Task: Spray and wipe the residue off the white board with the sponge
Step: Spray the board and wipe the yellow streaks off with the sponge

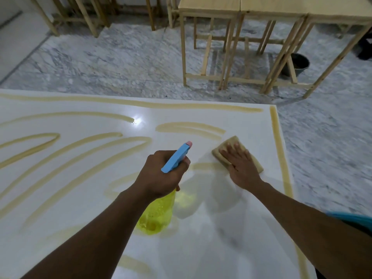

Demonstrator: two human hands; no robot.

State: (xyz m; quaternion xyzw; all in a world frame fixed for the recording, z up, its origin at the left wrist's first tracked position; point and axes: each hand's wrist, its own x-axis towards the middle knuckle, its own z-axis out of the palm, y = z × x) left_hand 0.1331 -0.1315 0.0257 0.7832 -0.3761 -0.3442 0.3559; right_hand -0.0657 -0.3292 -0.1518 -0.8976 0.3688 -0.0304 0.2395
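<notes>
The white board (231, 248) fills the lower part of the view and carries yellowish-brown residue streaks (66, 156) in long curves and along its right edge. My left hand (163, 176) grips a spray bottle (159, 212) with a yellow body and a blue trigger head, its nozzle pointing up and right over the board. To its right, my right hand (240, 164) presses flat on a tan sponge (228, 148) lying on the board, just below a curved streak.
Beyond the board's far edge lies a grey marble floor (120, 61). Wooden tables (241, 9) with bare frames stand at the back right, more wooden legs at the back left. A dark bucket (300, 63) sits under the right table.
</notes>
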